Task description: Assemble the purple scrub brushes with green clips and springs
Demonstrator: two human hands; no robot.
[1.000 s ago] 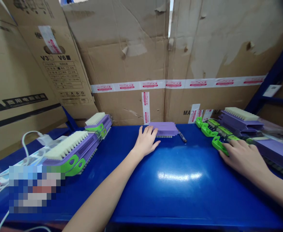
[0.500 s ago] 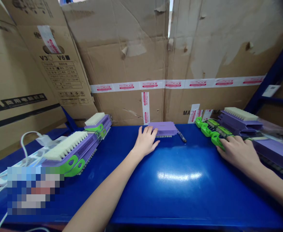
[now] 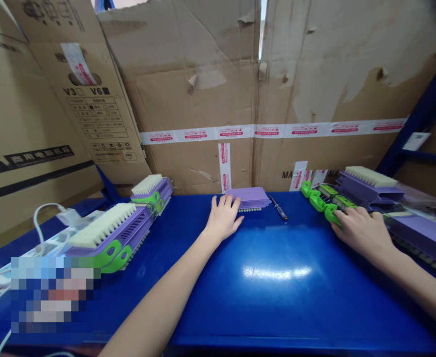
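Purple box point(image 3: 251, 195): lay near the far edge of the blue table point(image 3: 210, 307).
Left hand point(image 3: 223, 218): fingers loosely spread over the box's left end, thumb apart, no firm hold.
Screwdriver point(image 3: 279, 208): just beside the box's right end.
Right hand point(image 3: 364, 230): fingers bent at the green clips point(image 3: 317, 201), hiding the nearer ones; its hold could not be told.
Backdrop: cardboard point(image 3: 203, 99) blocked the rear.
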